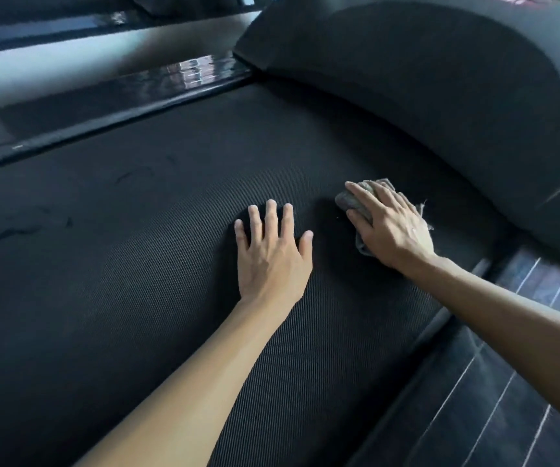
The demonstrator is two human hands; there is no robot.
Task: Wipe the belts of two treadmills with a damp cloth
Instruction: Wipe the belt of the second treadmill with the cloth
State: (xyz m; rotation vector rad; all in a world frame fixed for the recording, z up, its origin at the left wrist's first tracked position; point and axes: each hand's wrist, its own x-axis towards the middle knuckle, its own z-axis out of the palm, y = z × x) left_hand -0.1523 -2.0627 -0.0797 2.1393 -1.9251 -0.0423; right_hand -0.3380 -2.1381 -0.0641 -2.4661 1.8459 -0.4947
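A black textured treadmill belt fills most of the view. My left hand lies flat on it with fingers spread, holding nothing. Just to its right, my right hand presses a crumpled grey cloth down onto the belt, close to the front motor cover. Most of the cloth is hidden under the palm; frayed threads stick out on its right side. Faint damp streaks show on the belt at the left.
The curved black motor cover rises at the belt's far end. A glossy side rail runs along the left edge, and a ribbed foot rail along the right. Beyond the left rail lies another dark surface.
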